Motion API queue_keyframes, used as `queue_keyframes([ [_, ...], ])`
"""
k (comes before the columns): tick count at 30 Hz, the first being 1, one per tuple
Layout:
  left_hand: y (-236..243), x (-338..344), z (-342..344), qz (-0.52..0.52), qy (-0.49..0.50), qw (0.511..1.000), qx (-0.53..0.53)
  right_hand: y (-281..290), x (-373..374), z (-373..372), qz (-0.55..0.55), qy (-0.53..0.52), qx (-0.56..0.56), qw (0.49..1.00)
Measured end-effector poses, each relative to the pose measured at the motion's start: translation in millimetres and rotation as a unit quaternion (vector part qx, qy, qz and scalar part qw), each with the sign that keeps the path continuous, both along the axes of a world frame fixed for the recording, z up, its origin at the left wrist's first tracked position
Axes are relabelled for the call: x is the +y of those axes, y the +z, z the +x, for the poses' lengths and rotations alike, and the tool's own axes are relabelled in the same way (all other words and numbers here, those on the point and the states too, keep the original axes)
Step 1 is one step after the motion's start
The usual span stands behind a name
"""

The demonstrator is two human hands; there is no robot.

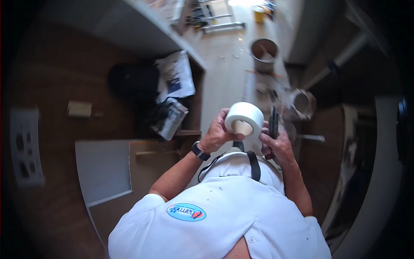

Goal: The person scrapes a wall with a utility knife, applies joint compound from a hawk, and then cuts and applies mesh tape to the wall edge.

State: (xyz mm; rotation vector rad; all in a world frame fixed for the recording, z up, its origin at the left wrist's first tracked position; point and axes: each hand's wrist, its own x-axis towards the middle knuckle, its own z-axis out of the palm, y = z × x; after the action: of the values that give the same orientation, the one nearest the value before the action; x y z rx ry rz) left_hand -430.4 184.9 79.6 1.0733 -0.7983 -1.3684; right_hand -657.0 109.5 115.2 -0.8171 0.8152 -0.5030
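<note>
A wide roll of white tape (245, 110) is held out in front of my chest. My left hand (214, 135) grips its left side, the thumb along the lower edge and the hollow core facing me. In my right hand (280, 147), close beside the roll, a slim dark tool (273, 122) points away from me; it looks like a utility knife, with a bit of red near its lower end. Fingers of the right hand come up to the roll's right side; whether they touch it I cannot tell.
A round bucket (264, 65) stands on the pale floor covering ahead, with a plastic-wrapped roll-shaped item (302, 104) to its right. Farther off are a stepladder (223, 27) and a yellow container (258, 16). Printed papers (176, 74) and a dark bag (131, 81) lie left.
</note>
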Motion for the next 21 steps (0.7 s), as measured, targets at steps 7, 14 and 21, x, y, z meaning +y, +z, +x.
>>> queue_keyframes([
  [7,-1,25,23,-0.049,0.147,0.988,-0.014,-35,-78,53,0.027,0.196,-0.034,0.98],
  [14,-7,49,67,-0.064,0.17,0.968,0.171,-30,-125,137,-0.024,0.376,-0.029,0.926],
  [21,27,-15,123,0.09,0.066,0.979,-0.173,-21,-202,218,-0.161,0.521,-0.043,0.837],
])
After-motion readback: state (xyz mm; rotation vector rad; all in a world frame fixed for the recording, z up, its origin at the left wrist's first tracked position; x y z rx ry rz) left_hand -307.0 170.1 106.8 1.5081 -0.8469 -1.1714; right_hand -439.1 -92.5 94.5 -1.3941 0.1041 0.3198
